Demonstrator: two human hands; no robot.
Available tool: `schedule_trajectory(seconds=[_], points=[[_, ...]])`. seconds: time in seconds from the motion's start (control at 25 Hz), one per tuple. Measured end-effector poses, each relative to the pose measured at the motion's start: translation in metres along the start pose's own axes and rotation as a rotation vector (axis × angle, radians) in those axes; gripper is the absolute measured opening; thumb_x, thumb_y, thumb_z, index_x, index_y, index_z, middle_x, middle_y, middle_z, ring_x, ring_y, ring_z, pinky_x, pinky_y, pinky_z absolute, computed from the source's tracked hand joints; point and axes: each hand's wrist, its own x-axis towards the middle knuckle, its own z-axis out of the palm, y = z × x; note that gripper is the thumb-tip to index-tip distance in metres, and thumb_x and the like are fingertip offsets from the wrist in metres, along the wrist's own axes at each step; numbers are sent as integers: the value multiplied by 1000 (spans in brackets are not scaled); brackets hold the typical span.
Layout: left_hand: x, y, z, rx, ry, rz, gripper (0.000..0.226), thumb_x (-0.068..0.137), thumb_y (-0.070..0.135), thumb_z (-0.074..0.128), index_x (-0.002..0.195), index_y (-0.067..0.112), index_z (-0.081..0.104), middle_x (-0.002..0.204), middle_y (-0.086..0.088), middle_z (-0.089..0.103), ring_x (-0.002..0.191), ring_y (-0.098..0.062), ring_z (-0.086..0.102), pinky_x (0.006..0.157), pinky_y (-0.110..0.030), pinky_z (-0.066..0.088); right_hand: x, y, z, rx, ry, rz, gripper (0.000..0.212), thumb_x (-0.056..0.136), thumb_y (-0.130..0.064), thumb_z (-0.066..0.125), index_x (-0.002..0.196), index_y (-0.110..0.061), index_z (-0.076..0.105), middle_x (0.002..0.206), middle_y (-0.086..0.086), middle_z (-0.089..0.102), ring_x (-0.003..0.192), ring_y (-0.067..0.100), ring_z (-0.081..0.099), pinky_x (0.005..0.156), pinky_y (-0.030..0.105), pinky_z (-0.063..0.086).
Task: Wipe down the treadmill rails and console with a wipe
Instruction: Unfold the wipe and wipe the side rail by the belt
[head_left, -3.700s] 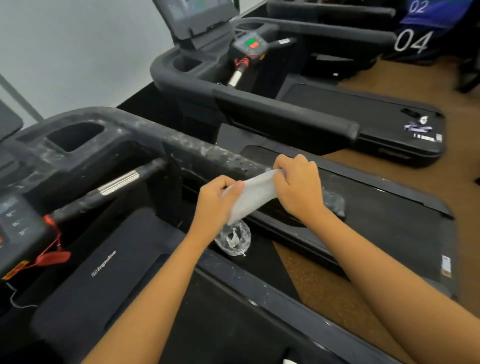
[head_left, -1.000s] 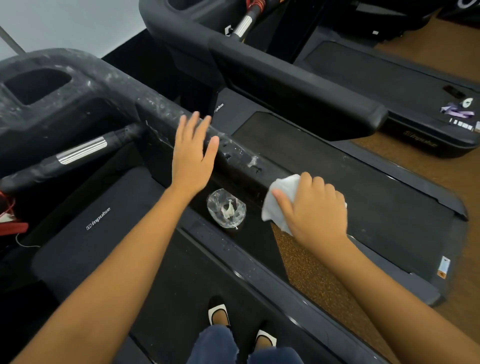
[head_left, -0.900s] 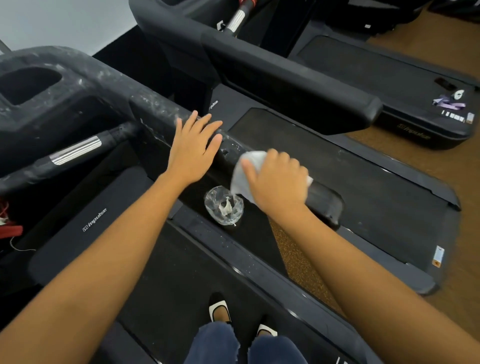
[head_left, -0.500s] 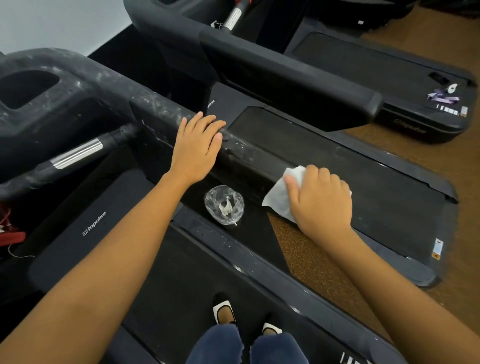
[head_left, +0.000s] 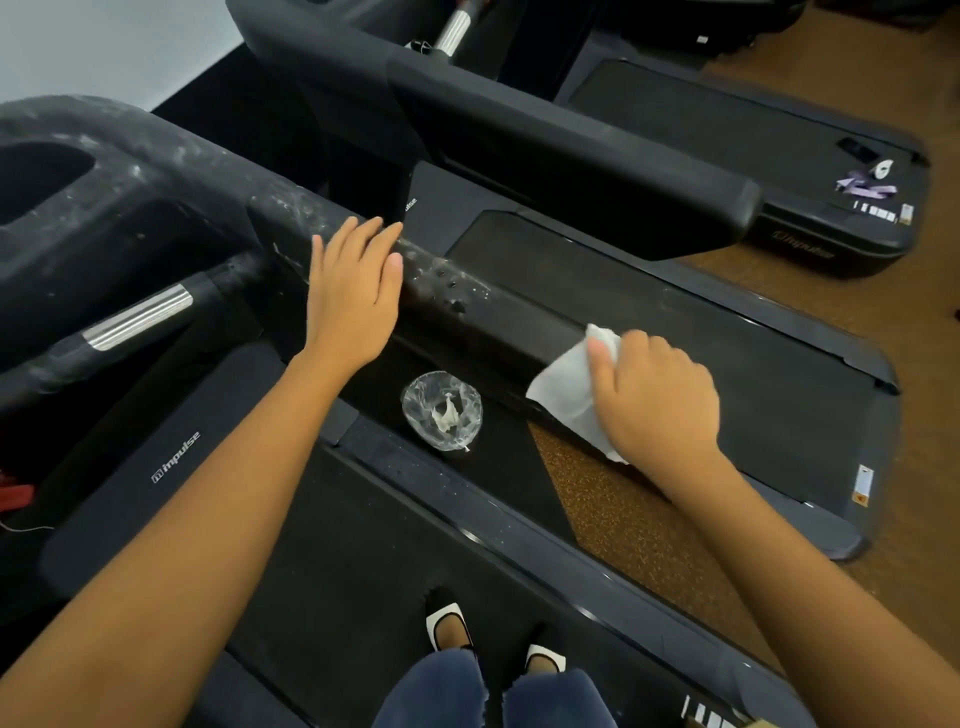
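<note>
Wipe (head_left: 563, 387) gripped on rail (head_left: 457, 291) w/ right hand (head_left: 655, 402).

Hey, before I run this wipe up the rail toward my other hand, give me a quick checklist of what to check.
1. White wipe gripped by right hand: ok.
2. Wipe pressed on black dusty side rail: ok, at its free end.
3. Rail between the hands clean: not ok, white specks show.
4. Left hand off the wiping path: not ok, it rests flat on the rail.
5. Crumpled clear plastic wrapper off the rail: ok, it lies below.
6. Wipe damp: cannot tell.
</note>
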Motion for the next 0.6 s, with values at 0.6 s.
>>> schedule_trajectory(seconds=[0.6], points=[[3,-25,1,-1,-89,35,48,103,31,27,149,17,29,156,-6,24,147,-22,12,119,-42,8,-6,-10,8,-38,68,45,58,97,-53,17,90,-11,56,83,8,62,75,29,58,68,38,42]])
